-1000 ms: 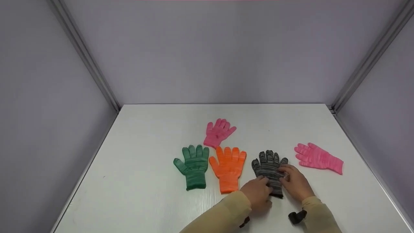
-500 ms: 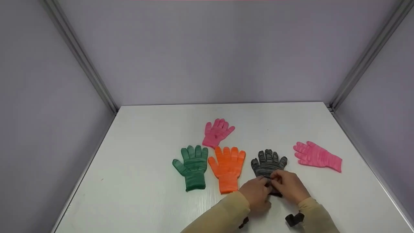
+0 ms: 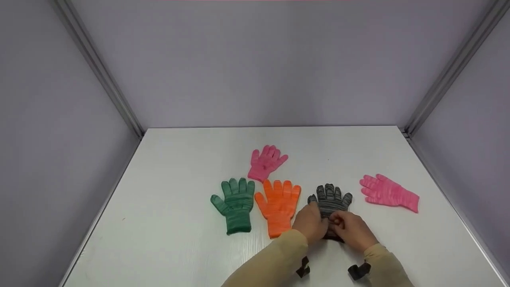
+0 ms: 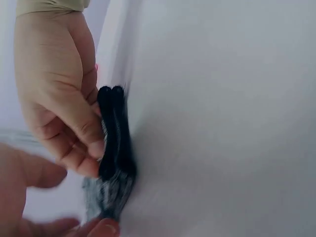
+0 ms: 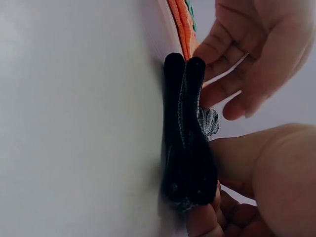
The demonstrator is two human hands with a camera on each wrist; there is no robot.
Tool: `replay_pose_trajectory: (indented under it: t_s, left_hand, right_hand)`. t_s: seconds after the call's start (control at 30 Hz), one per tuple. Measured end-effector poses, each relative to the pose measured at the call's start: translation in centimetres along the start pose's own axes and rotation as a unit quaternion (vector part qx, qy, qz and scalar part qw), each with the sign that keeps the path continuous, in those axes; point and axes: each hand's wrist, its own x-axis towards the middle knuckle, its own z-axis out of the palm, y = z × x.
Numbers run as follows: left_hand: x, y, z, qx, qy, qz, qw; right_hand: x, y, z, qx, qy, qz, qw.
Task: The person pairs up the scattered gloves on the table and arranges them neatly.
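As the left hand (image 3: 310,224), loose-fingered, is moved up along the grey glove (image 3: 333,205), fabric is pinched by the right hand (image 3: 354,231); straightening seems under way.

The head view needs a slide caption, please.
Left hand and right hand at a gray glove, near orange, green and two pink gloves.

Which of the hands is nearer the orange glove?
Left. The left hand is close beside the orange glove, at the gray glove's near edge; the right hand is farther off, across the gray glove.
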Motion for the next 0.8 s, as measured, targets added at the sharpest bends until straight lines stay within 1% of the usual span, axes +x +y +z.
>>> replay_pose_trajectory:
  t_s: [0.03, 0.1, 0.17, 0.23, 0.3, 0.5, 0.57, 0.8]
  left_hand:
    - [0.3, -0.1, 0.2, -0.027, 0.011, -0.020, 0.9994]
    - [0.8, -0.2, 0.5, -0.067, 0.033, -0.056, 0.9956]
    - [1.3, -0.3, 0.7, -0.092, 0.050, -0.085, 0.9908]
    - [1.7, -0.3, 1.0, -0.108, 0.065, -0.101, 0.9869]
    - [2.0, -0.4, 1.1, -0.108, 0.071, -0.107, 0.9857]
    - [2.3, -0.5, 1.3, -0.089, 0.085, -0.100, 0.9874]
    - [2.3, -0.4, 1.3, -0.093, 0.089, -0.102, 0.9864]
    - [2.4, -0.5, 1.4, -0.106, 0.087, -0.114, 0.9839]
  right_hand:
    - [0.0, 0.0, 0.0, -0.001, 0.000, -0.001, 1.0000]
    - [0.0, 0.0, 0.0, -0.004, 0.001, -0.001, 1.0000]
    - [0.1, 0.0, 0.0, -0.004, 0.001, -0.001, 1.0000]
    - [0.1, 0.0, 0.0, -0.002, 0.001, 0.001, 1.0000]
    - [0.0, 0.0, 0.1, 0.002, 0.002, 0.002, 1.0000]
    - [-0.2, 0.3, 0.2, 0.006, 0.001, -0.004, 1.0000]
    - [-0.3, 0.3, 0.2, 0.008, 0.003, -0.006, 0.9999]
    - [-0.2, 0.2, 0.1, 0.012, 0.001, -0.005, 0.9999]
